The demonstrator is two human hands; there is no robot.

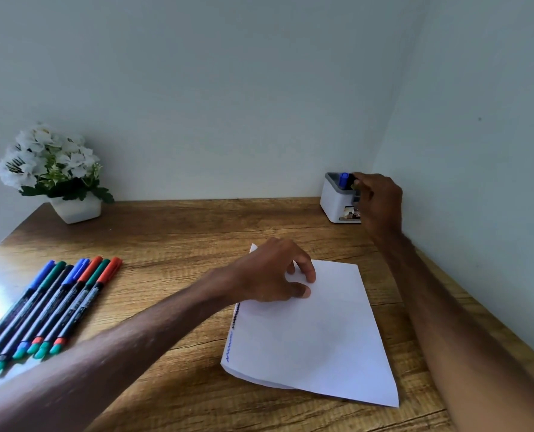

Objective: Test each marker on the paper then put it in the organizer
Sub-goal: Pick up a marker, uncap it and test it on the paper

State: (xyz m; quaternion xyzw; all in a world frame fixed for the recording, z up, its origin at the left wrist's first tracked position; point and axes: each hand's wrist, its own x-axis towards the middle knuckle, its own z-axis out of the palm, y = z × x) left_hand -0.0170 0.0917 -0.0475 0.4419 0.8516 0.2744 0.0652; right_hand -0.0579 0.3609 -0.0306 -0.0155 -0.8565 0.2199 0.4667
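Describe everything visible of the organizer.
The organizer is a small white box with a grey rim, plastic by its look, standing upright on the wooden desk in the far right corner by the walls. A blue-capped marker stands in it. The right hand covers its right side, fingers pinching a dark marker at the rim. A small picture shows low on its front.

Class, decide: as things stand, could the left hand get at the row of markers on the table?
Probably yes: the left hand only rests on the paper, and bare table lies between it and the markers.
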